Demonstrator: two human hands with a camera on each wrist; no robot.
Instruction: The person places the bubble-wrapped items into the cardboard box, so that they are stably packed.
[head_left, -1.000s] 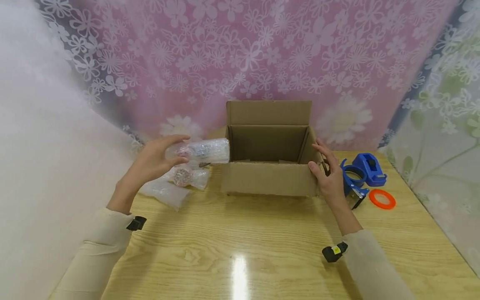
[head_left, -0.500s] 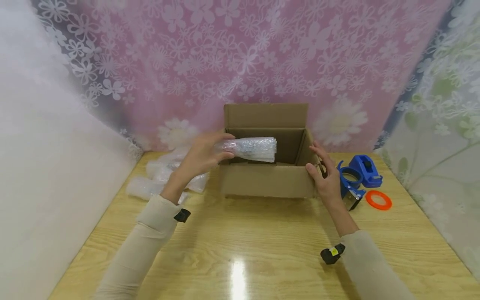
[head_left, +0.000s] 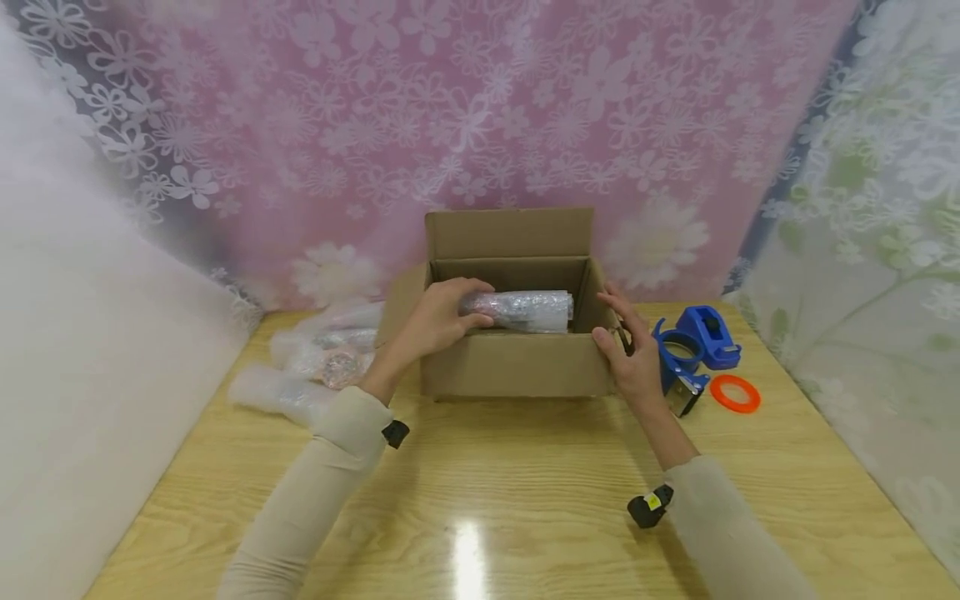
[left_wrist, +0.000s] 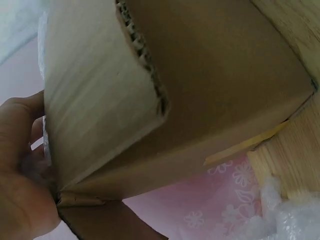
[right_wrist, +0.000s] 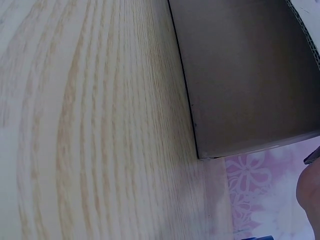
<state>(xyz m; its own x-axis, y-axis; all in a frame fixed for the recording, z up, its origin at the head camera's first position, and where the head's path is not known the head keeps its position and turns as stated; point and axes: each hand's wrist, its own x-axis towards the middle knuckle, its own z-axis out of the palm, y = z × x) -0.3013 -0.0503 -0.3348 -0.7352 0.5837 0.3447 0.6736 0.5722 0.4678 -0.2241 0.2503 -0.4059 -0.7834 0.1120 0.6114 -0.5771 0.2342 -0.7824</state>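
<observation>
one bubble-wrapped bundle [head_left: 521, 310] is going into the open cardboard box [head_left: 517, 362] at the table's [head_left: 480, 500] far edge, gripped by the curled left hand [head_left: 438, 321]; three or so wrapped bundles [head_left: 315, 367] wait near the far left corner. right hand [head_left: 630, 358] rests flat, fingers straight, against the box's right wall.

Blue tape dispenser [head_left: 690, 350] sitting on the wooden table [head_left: 525, 492], right side. Orange ring [head_left: 735, 393] lying flat just beside it, further right. Pile of bubble-wrapped bundles [head_left: 315, 371] lying at the left of the table, near the wall; one is showing something pinkish inside. Pink floral curtain [head_left: 465, 125] hanging behind, green-and-white floral sheet [head_left: 870, 250] covering the right side, plain white surface [head_left: 90, 333] running along the left. Ceiling light glaring off the tabletop near the front edge.
</observation>
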